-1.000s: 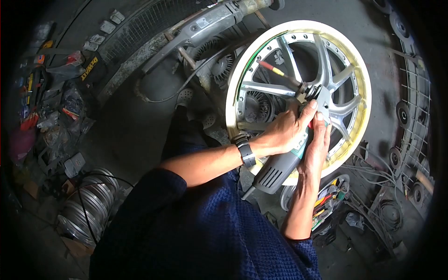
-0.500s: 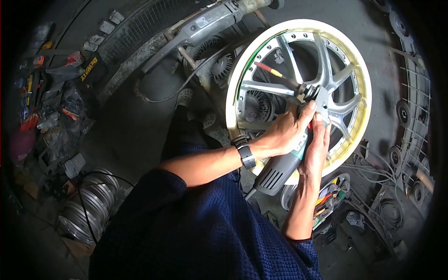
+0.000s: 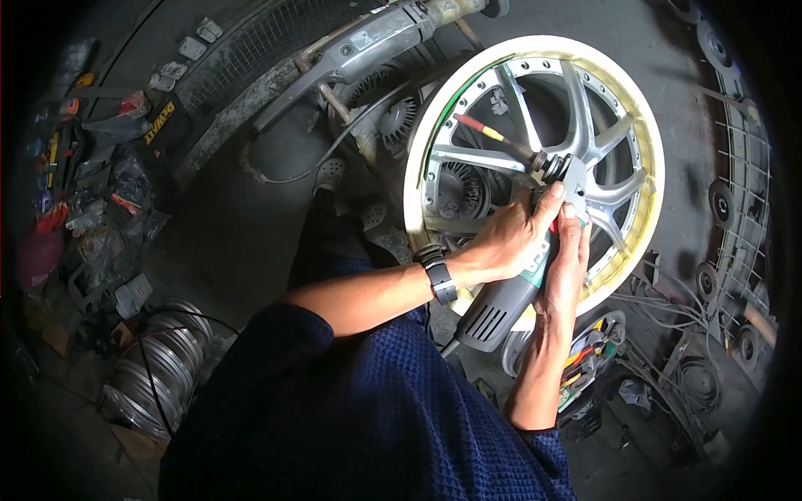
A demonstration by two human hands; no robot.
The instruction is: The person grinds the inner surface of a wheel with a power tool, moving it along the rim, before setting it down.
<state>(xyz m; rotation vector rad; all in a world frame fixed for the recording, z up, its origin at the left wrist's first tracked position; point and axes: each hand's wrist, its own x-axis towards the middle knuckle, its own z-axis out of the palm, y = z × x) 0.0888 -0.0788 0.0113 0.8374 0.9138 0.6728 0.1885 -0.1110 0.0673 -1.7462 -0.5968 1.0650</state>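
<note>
A dark blue sleeve (image 3: 351, 409) fills the bottom of the view, and two bare forearms reach forward from it. The left wrist wears a black watch (image 3: 438, 274).

Both hands meet on a grinder (image 3: 501, 305), a grey power tool whose vented body slants down toward the viewer while its head points up and away. The left hand (image 3: 511, 238) is wrapped around the upper body of the grinder, thumb stretched along the top toward the head. The right hand (image 3: 568, 263) clasps the same tool from the other side, its fingertips pressed against the metal head (the two hands touch each other there). A thin rod (image 3: 493, 134) with a red and yellow band sticks out from the head, slanting up and to the left.

The grinder's head sits over the centre of a wheel (image 3: 618, 125), a silver spoked alloy rim with a pale cream band around its edge, which lies on the grey floor (image 3: 234, 225) directly beyond the hands.

Just right of the right forearm lies a bunch of coloured wires (image 3: 585, 355). To the lower left sits a ribbed metal coil (image 3: 154, 367). Farther left is a heap of small tools and parts (image 3: 83, 184), near a black strap with yellow lettering (image 3: 163, 123). At the top, beyond the wheel, a long grey metal bar (image 3: 368, 42) lies slantwise.
</note>
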